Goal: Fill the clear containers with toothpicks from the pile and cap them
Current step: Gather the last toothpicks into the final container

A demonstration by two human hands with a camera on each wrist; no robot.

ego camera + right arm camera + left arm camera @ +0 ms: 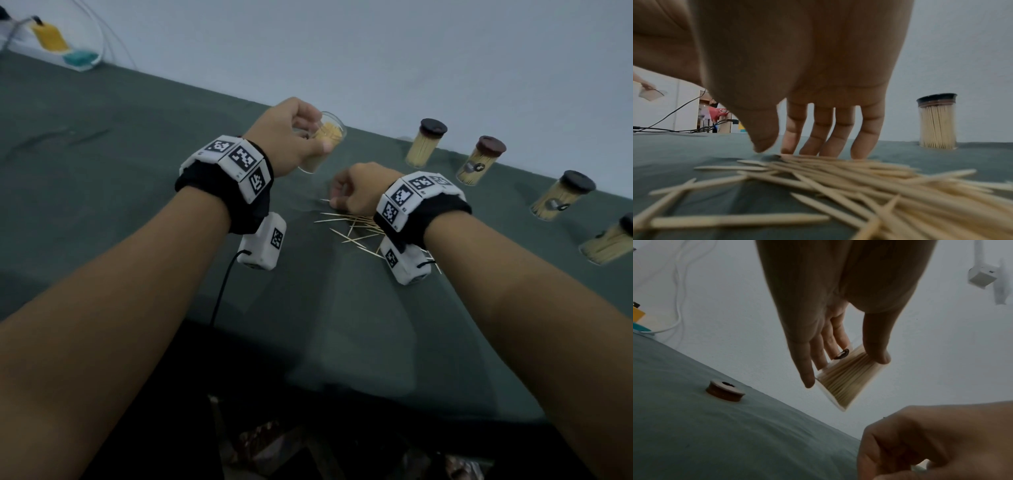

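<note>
My left hand [291,133] holds an uncapped clear container [329,137], tilted and part full of toothpicks, above the green cloth. In the left wrist view, thumb and fingers [807,379] clasp the container [844,386] by its sides. My right hand [342,195] is down on the loose toothpick pile [356,229]. The right wrist view shows its straight fingertips [859,154] touching the far edge of the pile [838,178], thumb close beside them; no toothpick is lifted. A loose brown cap [725,391] lies on the cloth left of the held container.
Several capped, filled containers [426,142] [481,161] [561,195] stand in a row along the wall at the right; one shows in the right wrist view [937,121]. A yellow and teal object with cables [51,37] sits far back left. The table's front edge [308,342] is near my forearms.
</note>
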